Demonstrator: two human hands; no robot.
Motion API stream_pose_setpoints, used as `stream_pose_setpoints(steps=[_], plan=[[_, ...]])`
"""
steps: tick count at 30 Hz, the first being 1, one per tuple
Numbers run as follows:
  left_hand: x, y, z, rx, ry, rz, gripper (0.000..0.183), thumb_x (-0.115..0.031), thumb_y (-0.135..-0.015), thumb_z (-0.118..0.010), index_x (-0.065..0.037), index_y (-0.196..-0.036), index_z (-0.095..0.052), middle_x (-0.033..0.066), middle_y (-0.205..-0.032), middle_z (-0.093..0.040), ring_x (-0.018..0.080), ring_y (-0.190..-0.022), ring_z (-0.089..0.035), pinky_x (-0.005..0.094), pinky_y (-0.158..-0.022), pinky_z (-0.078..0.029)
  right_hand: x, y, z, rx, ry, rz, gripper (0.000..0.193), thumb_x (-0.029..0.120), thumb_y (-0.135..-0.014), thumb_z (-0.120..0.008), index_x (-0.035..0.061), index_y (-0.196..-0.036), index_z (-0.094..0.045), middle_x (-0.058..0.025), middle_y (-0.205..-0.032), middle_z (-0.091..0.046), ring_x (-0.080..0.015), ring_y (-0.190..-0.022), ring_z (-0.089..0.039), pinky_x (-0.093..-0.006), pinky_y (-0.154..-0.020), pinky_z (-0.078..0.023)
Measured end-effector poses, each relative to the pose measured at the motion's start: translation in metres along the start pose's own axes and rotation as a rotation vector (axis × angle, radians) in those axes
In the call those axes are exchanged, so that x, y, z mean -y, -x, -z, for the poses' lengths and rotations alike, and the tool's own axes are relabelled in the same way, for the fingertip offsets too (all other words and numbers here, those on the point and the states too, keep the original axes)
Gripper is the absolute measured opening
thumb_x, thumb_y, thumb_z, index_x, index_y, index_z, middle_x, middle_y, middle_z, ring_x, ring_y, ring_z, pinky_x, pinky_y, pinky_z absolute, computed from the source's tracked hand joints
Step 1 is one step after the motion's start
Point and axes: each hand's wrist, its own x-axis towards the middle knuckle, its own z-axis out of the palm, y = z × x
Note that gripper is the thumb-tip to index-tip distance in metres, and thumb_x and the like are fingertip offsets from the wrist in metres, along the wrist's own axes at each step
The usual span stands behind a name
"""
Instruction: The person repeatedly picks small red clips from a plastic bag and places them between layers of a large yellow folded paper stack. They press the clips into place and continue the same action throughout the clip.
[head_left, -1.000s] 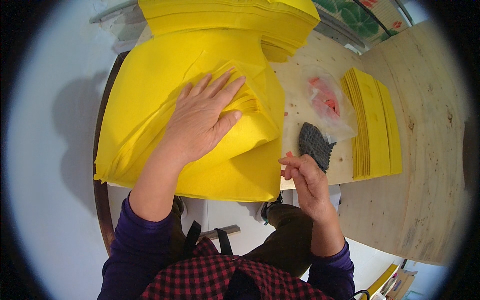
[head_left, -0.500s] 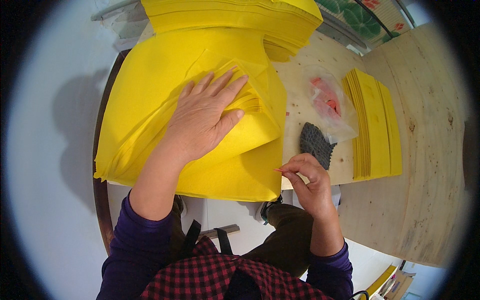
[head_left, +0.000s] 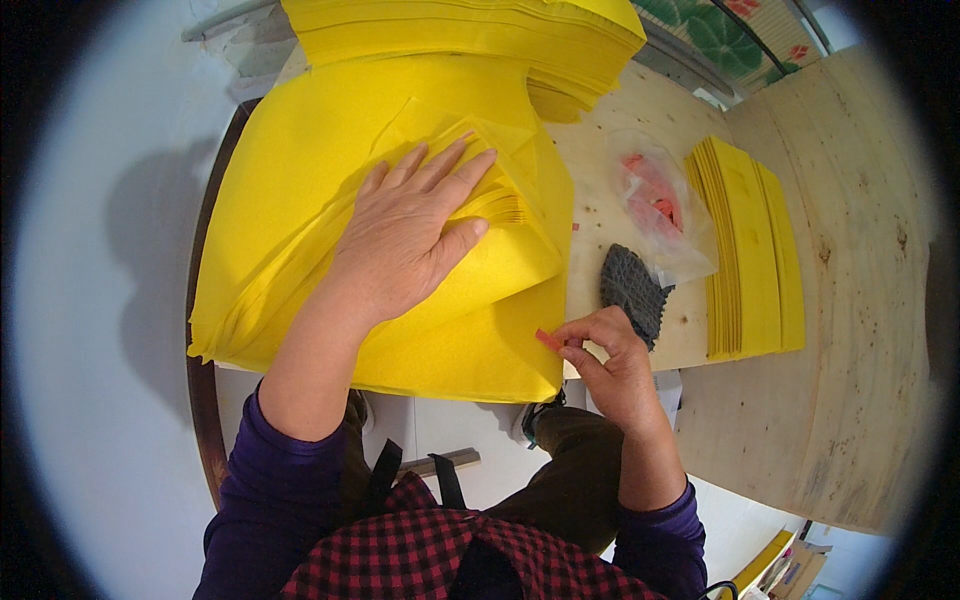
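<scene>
My left hand (head_left: pixel 410 225) lies flat with fingers spread on a stack of yellow sheets (head_left: pixel 290 150), some of which are folded over under the palm. At its fingertips a small pink strip (head_left: pixel 467 136) rests on the top sheet. Just off the stack's near right corner, my right hand (head_left: pixel 612 365) pinches a small red strip (head_left: pixel 548 340) between thumb and fingers. The strip's free end reaches over the yellow sheet's edge. Whether it is paper or cloth I cannot tell. Close behind the right hand lies a dark grey knitted piece (head_left: pixel 632 290).
A clear plastic bag (head_left: pixel 690 250) with red pieces lies on the wooden board (head_left: pixel 590 180) to the right. Beyond it stands a bundle of folded yellow sheets (head_left: pixel 745 250). More yellow sheets (head_left: pixel 440 30) are piled at the back. A plywood panel (head_left: pixel 840 280) is at the right.
The right hand has turned slightly and moved a little left, and the red strip now shows its broad side over the yellow edge. The left hand stays in place.
</scene>
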Motion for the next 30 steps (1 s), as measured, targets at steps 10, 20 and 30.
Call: stream_pose_setpoints(steps=[10, 20, 30], plan=[[0.001, 0.000, 0.000, -0.002, -0.008, -0.005, 0.061, -0.047, -0.100, -0.044, -0.020, -0.153, -0.036, 0.0123, -0.157, -0.037, 0.0417, -0.143, -0.033, 0.0566, -0.118, -0.021, -0.001, -0.001, -0.004, -0.002, 0.054, 0.040, 0.014, -0.002, -0.077, -0.075, 0.0068, -0.088, -0.074, -0.0047, -0.086, -0.067, -0.0235, -0.088, -0.057, -0.0345, -0.082, -0.045], [0.000, 0.000, 0.000, 0.000, 0.003, 0.000, 0.061, -0.047, -0.100, -0.044, -0.019, -0.153, -0.037, 0.0122, -0.157, -0.037, 0.0407, -0.143, -0.033, 0.0556, -0.118, -0.021, -0.009, 0.002, 0.003, -0.093, 0.033, -0.022, 0.018, -0.002, -0.073, -0.076, 0.0065, -0.089, -0.073, -0.0054, -0.093, -0.068, -0.0251, -0.094, -0.059, -0.0361, -0.087, -0.046], [0.000, 0.000, 0.001, 0.006, -0.003, -0.004, 0.061, -0.047, -0.100, -0.043, -0.018, -0.153, -0.036, 0.0122, -0.157, -0.037, 0.0410, -0.143, -0.033, 0.0555, -0.118, -0.021, -0.007, 0.002, 0.002, 0.008, 0.029, 0.057, 0.026, -0.003, -0.068, -0.079, 0.0083, -0.089, -0.071, -0.0049, -0.099, -0.065, -0.0250, -0.099, -0.057, -0.0361, -0.089, -0.045]])
